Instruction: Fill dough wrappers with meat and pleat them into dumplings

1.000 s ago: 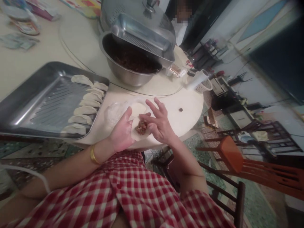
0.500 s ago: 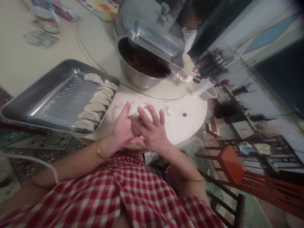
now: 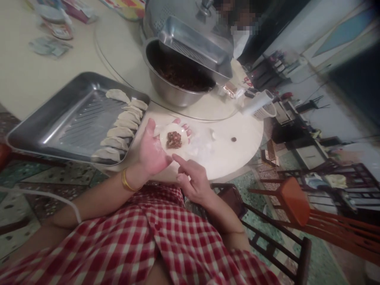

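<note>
A round white dumpling wrapper [image 3: 185,133] with a lump of dark minced filling [image 3: 174,139] in its middle lies across the fingers of my left hand [image 3: 154,152]. That hand is palm up, thumb raised, and bears the wrapper from below; its fingertips show past the far rim. My right hand [image 3: 192,176] holds nothing. Its index finger points out at the edge of my left palm, apart from the thumb, while the other fingers are curled. Several folded dumplings [image 3: 120,132] lie in a row along the right side of a metal tray [image 3: 38,136] on my left.
Behind my hands a steel bowl [image 3: 175,95] holds dark filling, with a smaller metal tray [image 3: 192,47] resting over it. Floury traces and a small dark bit [image 3: 234,139] are on the white table [image 3: 225,162]. A white basket [image 3: 265,111] stands at right; chairs [image 3: 292,202] are beyond.
My right hand has come away from above the wrapper and moved down toward me, uncovering the filling. My left hand has stayed nearly in place.
</note>
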`<control>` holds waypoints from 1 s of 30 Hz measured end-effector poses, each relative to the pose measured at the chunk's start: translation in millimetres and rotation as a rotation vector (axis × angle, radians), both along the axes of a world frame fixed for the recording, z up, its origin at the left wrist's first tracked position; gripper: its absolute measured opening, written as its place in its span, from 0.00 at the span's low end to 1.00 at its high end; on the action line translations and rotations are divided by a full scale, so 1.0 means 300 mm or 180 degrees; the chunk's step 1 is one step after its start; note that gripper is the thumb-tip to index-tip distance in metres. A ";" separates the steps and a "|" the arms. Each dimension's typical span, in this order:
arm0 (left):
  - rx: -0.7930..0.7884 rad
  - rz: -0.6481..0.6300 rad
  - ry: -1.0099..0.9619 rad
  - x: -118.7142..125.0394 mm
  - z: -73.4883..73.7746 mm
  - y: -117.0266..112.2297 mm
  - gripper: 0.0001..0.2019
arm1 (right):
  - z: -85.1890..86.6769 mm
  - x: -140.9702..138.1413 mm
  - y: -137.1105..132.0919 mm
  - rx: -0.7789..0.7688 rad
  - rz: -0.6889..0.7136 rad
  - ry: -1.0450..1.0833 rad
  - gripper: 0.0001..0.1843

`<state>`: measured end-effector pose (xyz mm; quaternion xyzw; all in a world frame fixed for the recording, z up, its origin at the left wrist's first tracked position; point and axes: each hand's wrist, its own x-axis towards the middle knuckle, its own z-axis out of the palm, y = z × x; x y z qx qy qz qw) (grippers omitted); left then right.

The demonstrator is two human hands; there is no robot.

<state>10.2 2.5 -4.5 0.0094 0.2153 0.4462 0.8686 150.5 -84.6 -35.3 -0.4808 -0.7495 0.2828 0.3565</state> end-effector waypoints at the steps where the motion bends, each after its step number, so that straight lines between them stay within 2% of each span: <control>1: 0.0025 -0.0007 -0.0017 0.001 -0.005 0.000 0.35 | -0.001 -0.006 -0.001 -0.0615 0.0140 0.0576 0.29; 3: 0.0084 -0.0037 0.0010 0.003 -0.011 -0.002 0.36 | -0.006 -0.021 0.002 -0.1690 0.0312 0.1686 0.29; 5: 0.0147 -0.0012 0.0133 0.006 -0.011 -0.004 0.36 | -0.012 -0.036 0.010 -0.2368 0.0391 0.2513 0.31; 8: 0.0083 0.0041 0.0238 0.011 0.000 -0.007 0.36 | -0.020 -0.049 0.017 -0.2823 0.0434 0.3275 0.33; 12: -0.0157 -0.0003 0.0198 0.013 0.020 -0.007 0.35 | -0.026 -0.032 -0.002 -0.2920 0.0194 0.3576 0.32; 14: -0.0185 0.0007 0.0213 0.013 0.019 -0.005 0.35 | -0.030 -0.016 -0.023 -0.2653 0.0019 0.3296 0.32; 16: -0.0103 0.0030 0.0233 0.014 0.007 -0.002 0.35 | -0.037 -0.005 -0.041 -0.1998 -0.0132 0.2557 0.30; 20: 0.0040 -0.0122 0.0147 0.018 -0.025 -0.005 0.37 | -0.058 -0.007 -0.042 0.0086 -0.0237 -0.0112 0.27; 22: 0.0047 -0.0222 0.0051 0.019 -0.030 -0.009 0.36 | -0.068 -0.010 -0.025 0.0795 -0.0199 -0.1183 0.27; 23: 0.0059 -0.0247 0.0014 0.019 -0.029 -0.011 0.36 | -0.073 -0.009 -0.016 0.1007 -0.0207 -0.1503 0.27; 26: 0.0008 -0.0257 0.0031 0.017 -0.022 -0.012 0.36 | -0.080 0.009 -0.001 0.1449 -0.0256 -0.1825 0.27; 30: -0.0077 -0.0290 0.0076 0.012 -0.028 -0.007 0.35 | -0.080 0.050 -0.005 0.1957 -0.0233 -0.1632 0.29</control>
